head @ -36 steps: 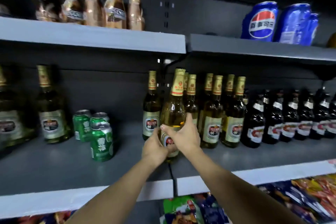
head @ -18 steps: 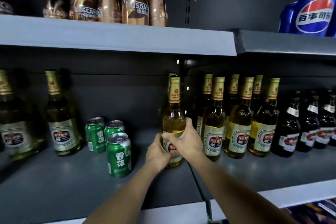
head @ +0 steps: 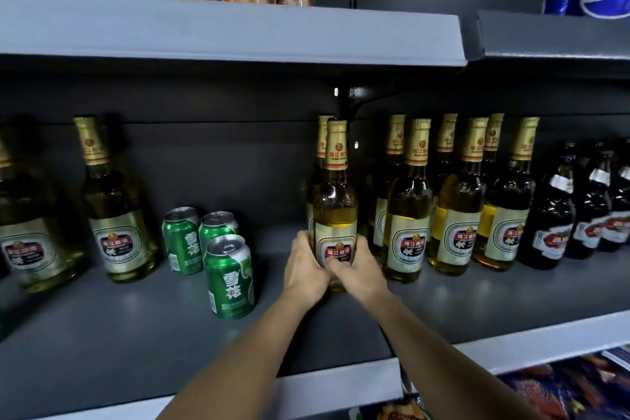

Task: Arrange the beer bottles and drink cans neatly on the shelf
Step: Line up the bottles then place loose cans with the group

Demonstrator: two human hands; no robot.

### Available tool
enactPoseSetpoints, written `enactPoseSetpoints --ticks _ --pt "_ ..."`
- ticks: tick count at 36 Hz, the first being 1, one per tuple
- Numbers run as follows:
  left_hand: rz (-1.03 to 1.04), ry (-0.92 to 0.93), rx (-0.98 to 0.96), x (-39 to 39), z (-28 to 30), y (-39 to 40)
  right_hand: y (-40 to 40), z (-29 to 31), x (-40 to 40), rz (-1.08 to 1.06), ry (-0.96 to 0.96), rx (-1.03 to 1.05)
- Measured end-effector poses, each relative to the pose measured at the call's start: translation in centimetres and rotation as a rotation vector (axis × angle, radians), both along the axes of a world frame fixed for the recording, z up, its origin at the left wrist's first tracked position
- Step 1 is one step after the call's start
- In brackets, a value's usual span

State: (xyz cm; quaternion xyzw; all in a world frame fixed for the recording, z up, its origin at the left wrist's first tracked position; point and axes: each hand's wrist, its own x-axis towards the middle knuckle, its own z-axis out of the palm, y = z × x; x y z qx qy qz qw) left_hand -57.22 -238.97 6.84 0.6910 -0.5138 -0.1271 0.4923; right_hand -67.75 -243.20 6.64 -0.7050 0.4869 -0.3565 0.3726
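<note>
Both hands grip one beer bottle (head: 334, 215) at its label: left hand (head: 304, 269) wraps the left side, right hand (head: 358, 271) the right. The bottle stands upright on the shelf (head: 136, 334), just left of the bottle row (head: 456, 208).

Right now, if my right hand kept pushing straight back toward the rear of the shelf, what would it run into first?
Your right hand grips the front beer bottle, so that bottle leads. Straight behind it stands a second gold-capped bottle, likely the first contact; the gap between them is hard to judge from this view.
</note>
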Motion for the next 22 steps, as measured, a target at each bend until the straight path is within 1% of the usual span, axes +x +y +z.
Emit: enactPoseSetpoints --ticks 3,9,14,22 --pt "0.012 -0.021 -0.007 0.2 -0.3 -0.2 0.0 0.1 0.1 -0.01 -0.003 0.008" --pt "0.016 -0.006 -0.046 0.4 -1.2 -0.7 0.5 0.2 0.1 -0.033 0.008 -0.015" --pt "-0.036 -0.094 -0.026 0.7 -2.1 -0.6 0.5 0.3 -0.2 -0.012 0.057 -0.047" --pt "0.005 -0.091 -0.011 -0.2 -1.5 -0.9 -0.3 0.6 -0.6 -0.018 0.098 -0.069"
